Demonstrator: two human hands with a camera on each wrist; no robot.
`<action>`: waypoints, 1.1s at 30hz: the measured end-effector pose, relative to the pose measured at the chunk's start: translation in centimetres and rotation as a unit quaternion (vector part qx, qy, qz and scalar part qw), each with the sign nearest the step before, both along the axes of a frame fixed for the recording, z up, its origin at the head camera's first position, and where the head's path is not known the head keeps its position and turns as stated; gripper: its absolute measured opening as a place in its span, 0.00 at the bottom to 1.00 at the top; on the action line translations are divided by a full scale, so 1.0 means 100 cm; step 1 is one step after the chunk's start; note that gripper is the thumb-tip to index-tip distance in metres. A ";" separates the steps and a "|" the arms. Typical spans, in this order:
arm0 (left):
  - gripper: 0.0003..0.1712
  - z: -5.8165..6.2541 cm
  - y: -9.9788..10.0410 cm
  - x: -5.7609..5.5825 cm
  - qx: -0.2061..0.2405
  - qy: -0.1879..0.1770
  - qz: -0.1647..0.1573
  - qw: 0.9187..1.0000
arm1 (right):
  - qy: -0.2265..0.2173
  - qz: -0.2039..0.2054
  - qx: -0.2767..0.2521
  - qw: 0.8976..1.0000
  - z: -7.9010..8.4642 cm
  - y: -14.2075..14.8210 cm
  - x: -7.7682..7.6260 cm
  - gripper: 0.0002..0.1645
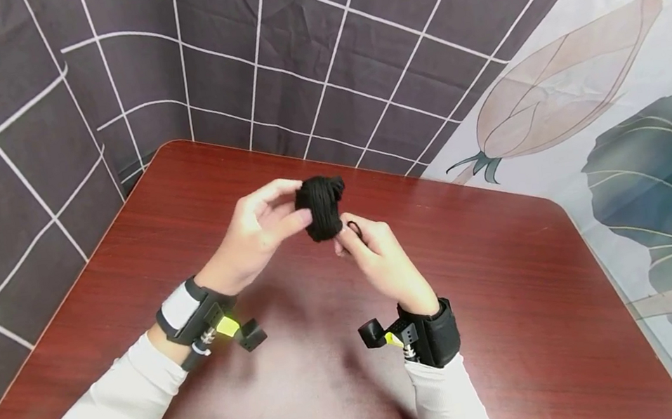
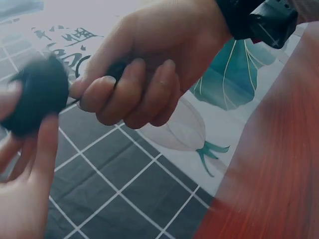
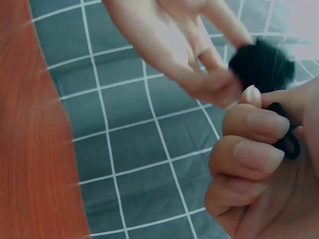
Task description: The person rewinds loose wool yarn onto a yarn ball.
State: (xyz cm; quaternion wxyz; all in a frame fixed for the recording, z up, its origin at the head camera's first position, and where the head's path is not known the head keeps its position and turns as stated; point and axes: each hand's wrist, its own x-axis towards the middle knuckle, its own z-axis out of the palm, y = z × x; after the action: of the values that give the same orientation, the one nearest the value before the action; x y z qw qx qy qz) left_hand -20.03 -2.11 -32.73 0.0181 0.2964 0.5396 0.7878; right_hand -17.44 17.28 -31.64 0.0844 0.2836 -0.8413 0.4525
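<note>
Above the middle of the table I hold a black bundle of wound cord (image 1: 321, 206) between both hands. My left hand (image 1: 292, 206) grips the bundle, thumb below and fingers above; in the left wrist view the bundle (image 2: 37, 97) is blurred between those fingers (image 2: 42, 144). My right hand (image 1: 347, 238) sits just below and to the right, fingers curled, pinching a small black loop of the cord (image 1: 354, 227). In the right wrist view that loop (image 3: 289, 144) runs under the curled fingers (image 3: 254, 157), with the bundle (image 3: 261, 67) close behind.
The reddish-brown wooden table (image 1: 513, 299) has rounded far corners. A dark cloth with a white grid (image 1: 14, 138) hangs behind and to the left. A pale cloth printed with a bud and leaves (image 1: 650, 126) lies along the right edge. Black camera mounts sit on both wrists.
</note>
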 end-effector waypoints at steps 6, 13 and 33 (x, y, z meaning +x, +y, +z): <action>0.23 -0.001 0.000 -0.005 -0.057 -0.011 0.134 0.989 | 0.029 0.015 0.055 0.998 0.005 -0.007 0.008 0.19; 0.22 -0.006 0.007 -0.008 -0.169 0.074 0.128 0.974 | 0.068 -0.011 0.067 0.995 0.017 -0.006 0.018 0.17; 0.21 -0.004 0.001 0.003 -0.104 0.078 -0.217 0.967 | 0.029 -0.033 -0.084 0.995 0.011 0.010 0.006 0.18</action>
State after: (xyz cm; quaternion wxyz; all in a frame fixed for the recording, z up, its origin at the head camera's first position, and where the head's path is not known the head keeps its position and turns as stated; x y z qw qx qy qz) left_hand -19.74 -2.02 -33.10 0.1772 0.4637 0.5409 0.6790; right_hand -16.87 18.25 -30.54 0.1476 0.2604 -0.8064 0.5100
